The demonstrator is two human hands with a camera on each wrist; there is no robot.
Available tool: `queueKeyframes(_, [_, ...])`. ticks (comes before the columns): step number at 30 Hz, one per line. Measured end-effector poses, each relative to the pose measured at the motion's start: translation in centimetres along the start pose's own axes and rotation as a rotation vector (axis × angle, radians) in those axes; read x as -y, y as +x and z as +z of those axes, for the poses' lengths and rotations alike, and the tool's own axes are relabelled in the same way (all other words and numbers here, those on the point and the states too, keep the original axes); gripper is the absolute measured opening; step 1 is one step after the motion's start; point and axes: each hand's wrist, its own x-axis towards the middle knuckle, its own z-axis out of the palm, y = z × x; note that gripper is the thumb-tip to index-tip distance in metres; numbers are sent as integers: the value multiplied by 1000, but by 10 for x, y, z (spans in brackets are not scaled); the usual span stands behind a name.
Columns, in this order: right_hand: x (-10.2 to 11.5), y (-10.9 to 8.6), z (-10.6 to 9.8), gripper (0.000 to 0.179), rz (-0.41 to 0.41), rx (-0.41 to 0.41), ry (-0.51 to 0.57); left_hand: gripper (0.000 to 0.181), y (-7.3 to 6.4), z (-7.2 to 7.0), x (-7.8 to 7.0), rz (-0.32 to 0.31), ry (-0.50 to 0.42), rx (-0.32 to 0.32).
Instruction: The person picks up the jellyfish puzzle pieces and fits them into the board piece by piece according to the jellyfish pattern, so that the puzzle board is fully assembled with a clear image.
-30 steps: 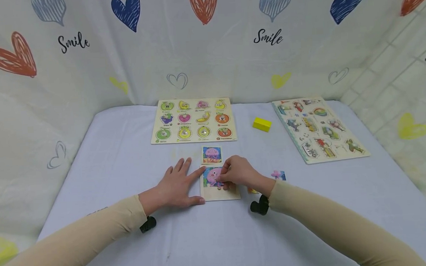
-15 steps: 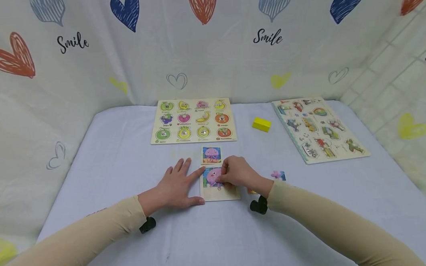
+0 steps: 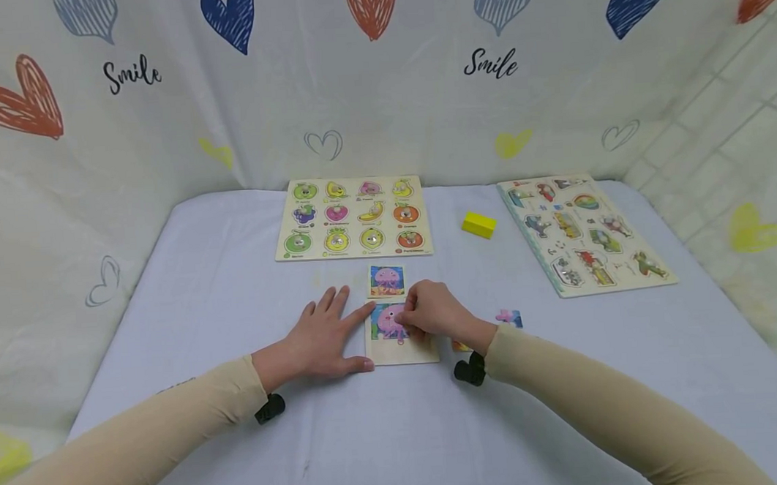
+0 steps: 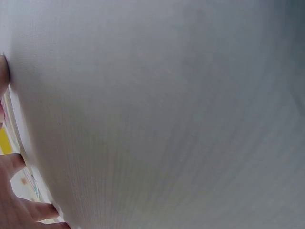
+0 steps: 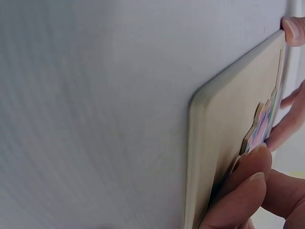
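Note:
A small wooden puzzle board (image 3: 402,354) lies flat at the middle of the table, its upper part filled with joined jigsaw pieces (image 3: 386,322) of a pink sea creature on blue. My left hand (image 3: 321,339) rests spread on the cloth, index fingertip and thumb tip touching the board's left edge. Over the board's right side, my right hand (image 3: 434,311) pinches a jigsaw piece between thumb and curled fingers; they hide most of it. In the right wrist view, its fingertips meet the edge of the joined pieces (image 5: 261,125). Above the board sits a matching picture (image 3: 386,280).
Two loose jigsaw pieces lie right of the board: one pink and blue (image 3: 510,317), one orange (image 3: 460,346) partly behind the right wrist. Farther back are a fruit puzzle board (image 3: 355,232), a yellow block (image 3: 478,224) and a larger picture puzzle board (image 3: 599,239).
The right hand's thumb and fingers have shifted very slightly at the pieces. My left hand stays in place. The whole view has tilted a little.

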Motion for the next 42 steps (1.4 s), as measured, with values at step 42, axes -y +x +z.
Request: queueKeyframes(42, [-98,-40,-68,20,-248,-175,-10,93,-2,0,1,18,-14,-10])
